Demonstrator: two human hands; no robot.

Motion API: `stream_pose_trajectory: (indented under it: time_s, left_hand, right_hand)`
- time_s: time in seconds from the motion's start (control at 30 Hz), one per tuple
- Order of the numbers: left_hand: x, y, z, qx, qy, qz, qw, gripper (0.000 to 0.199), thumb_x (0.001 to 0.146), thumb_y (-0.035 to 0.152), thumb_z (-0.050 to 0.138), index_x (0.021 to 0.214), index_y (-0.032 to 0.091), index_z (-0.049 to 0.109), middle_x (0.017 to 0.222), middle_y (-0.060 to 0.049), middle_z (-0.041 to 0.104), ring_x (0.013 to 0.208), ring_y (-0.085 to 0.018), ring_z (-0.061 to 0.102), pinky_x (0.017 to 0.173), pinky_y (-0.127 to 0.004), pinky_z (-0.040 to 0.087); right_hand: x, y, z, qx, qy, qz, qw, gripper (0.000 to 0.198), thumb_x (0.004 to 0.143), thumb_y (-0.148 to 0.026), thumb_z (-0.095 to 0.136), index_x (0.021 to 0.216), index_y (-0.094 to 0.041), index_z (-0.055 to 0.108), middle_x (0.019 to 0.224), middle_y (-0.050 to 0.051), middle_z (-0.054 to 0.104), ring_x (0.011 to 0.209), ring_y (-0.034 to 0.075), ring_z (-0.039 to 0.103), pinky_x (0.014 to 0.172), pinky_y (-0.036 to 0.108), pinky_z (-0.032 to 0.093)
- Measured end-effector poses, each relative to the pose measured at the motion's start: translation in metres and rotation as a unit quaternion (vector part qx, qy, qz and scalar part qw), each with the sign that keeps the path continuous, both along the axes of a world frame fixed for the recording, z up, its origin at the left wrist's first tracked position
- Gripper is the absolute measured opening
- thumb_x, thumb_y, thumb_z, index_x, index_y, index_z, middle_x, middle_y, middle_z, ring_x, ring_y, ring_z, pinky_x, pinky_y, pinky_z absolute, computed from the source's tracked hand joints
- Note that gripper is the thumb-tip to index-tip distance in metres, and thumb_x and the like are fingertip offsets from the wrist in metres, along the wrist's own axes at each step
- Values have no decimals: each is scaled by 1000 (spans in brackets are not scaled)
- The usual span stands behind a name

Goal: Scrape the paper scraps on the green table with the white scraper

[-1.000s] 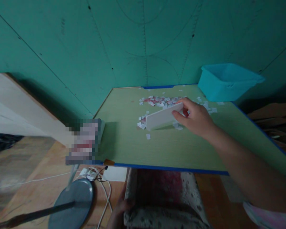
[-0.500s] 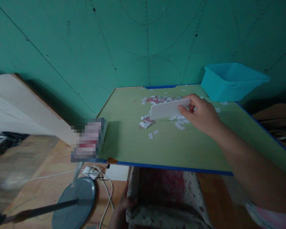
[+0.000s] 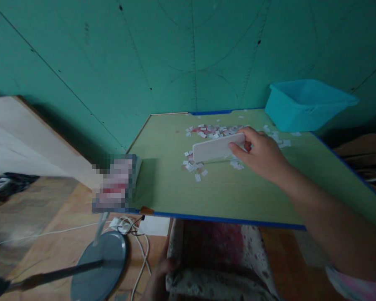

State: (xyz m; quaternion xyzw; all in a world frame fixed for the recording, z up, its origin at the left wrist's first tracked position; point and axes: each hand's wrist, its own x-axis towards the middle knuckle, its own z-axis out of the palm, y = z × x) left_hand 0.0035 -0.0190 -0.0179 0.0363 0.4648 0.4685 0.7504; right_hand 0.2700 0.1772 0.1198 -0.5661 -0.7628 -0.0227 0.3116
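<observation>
At the table [image 3: 172, 190], the right hand's grip [image 3: 263, 152] pinches a white slab [image 3: 213, 148] that extends leftward from it.

Illumination was dim; the green wall [image 3: 175, 50] was darker toward the right. A soft shadow [image 3: 149, 179] lay on the desk [image 3: 181, 194] beside a pixelated patch [image 3: 115, 184]. Wide-angle distortion stretched the margins.
</observation>
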Motion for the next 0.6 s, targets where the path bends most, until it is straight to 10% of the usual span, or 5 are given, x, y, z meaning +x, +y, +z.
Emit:
stream_pose_trajectory:
  time_s: [0.6]
  left_hand:
    - [-5, -4, -13, 0, 34, 6, 999, 26, 82, 29, 55, 107, 18, 55, 105, -6, 61, 84, -20, 61, 68, -39, 53]
  right_hand:
    - [3, 0, 8, -44, -13, -47, 998, 21, 74, -39, 51, 86, -21, 55, 57, 1, 49, 50, 14, 41, 48, 26, 24]
